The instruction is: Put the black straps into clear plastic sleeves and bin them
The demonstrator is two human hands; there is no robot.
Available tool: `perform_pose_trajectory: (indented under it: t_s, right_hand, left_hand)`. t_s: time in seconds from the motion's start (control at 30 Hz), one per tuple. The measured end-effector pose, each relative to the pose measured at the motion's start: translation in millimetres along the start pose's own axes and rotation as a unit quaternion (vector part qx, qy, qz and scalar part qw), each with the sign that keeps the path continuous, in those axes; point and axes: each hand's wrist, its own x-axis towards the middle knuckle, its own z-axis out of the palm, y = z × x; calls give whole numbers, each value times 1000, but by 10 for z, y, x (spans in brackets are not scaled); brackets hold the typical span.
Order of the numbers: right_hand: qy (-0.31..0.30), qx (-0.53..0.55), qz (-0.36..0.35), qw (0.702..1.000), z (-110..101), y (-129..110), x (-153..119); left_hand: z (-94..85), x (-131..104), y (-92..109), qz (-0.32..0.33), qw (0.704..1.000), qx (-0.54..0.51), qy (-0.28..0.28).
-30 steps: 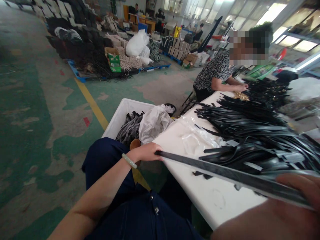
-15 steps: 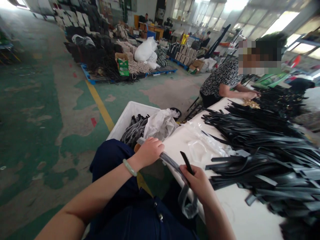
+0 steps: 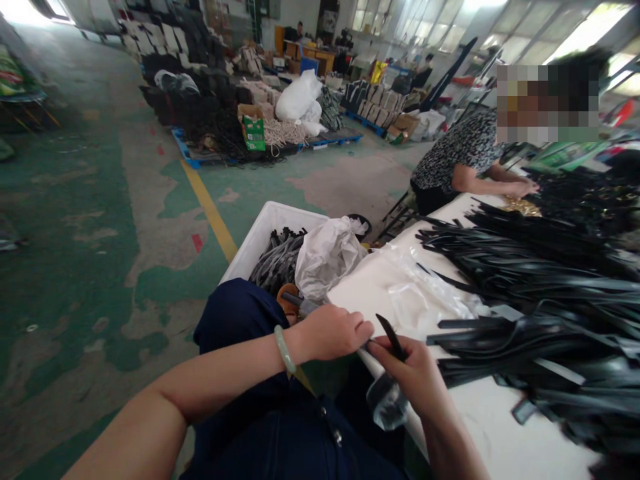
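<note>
A long dark strap, partly wrapped in clear film, runs between my hands above the table's edge. My left hand (image 3: 337, 331), with a pale green bangle at the wrist, closes over it; a grey strap end (image 3: 309, 305) shows beyond the knuckles. My right hand (image 3: 410, 363) pinches the strap close by, fingertips almost meeting the left hand. Below the right hand hangs a filmy loop (image 3: 388, 403) of the strap. A narrow black strip end (image 3: 391, 335) sticks up from the right fingers; whether it belongs to the same strap is hidden.
Piles of black straps (image 3: 525, 280) cover the right of the white table (image 3: 480, 413), beside clear plastic bags (image 3: 415, 287). A white bin (image 3: 255, 233) with grey straps and a crumpled white bag (image 3: 330, 253) stands ahead of my knee. A co-worker (image 3: 460, 147) sits at the far end.
My left hand has slid along the strap towards my right hand, and the gap between them has closed. The right hand keeps its grip. The view has shifted slightly.
</note>
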Motion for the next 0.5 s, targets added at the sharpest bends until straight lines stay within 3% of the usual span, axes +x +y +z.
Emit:
perform_pose_trajectory:
  t_s: [0.13, 0.27, 0.4, 0.5]
  right_hand:
    - [43, -2, -30, 999, 242, -101, 116]
    - [8, 17, -37, 999, 264, -321, 317]
    - [5, 46, -67, 997, 168, -506, 663]
    - [83, 84, -108, 987, 280, -548, 1084]
  left_hand:
    - [21, 27, 26, -6, 998, -58, -7]
    - [-154, -143, -387, -84, 987, -139, 0]
    - [-494, -772, -1029, -280, 947, -154, 3]
    - [-684, -1531, -1344, -495, 866, -8, 65]
